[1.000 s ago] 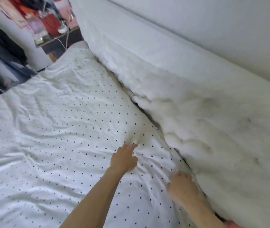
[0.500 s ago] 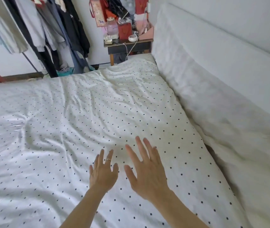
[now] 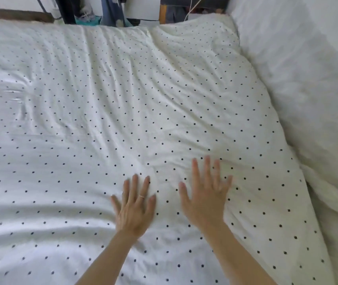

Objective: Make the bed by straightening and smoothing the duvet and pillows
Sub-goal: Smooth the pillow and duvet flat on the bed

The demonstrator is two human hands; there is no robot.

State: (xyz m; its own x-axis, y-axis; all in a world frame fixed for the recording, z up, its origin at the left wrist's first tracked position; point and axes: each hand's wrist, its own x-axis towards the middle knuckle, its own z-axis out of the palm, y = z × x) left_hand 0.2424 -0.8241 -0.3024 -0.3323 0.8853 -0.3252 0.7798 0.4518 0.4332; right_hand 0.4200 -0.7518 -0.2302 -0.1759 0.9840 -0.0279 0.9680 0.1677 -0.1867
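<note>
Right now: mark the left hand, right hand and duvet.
left hand (image 3: 135, 212): head view, back of the hand.
right hand (image 3: 203, 204): head view, back of the hand.
duvet (image 3: 122, 99): head view, wrinkled dotted middle.

There are 1 black-dotted white duvet (image 3: 102, 120), 2 hands, namely the left hand (image 3: 134, 209) and the right hand (image 3: 204, 201), 1 ring (image 3: 142, 196) at lower centre, and 1 white cable (image 3: 192, 9) at the top edge.

Dark clothes (image 3: 67, 9) hang at the far side beside a white cable (image 3: 192, 7); a padded headboard (image 3: 308, 79) (softly daylit) stands on the right.
</note>
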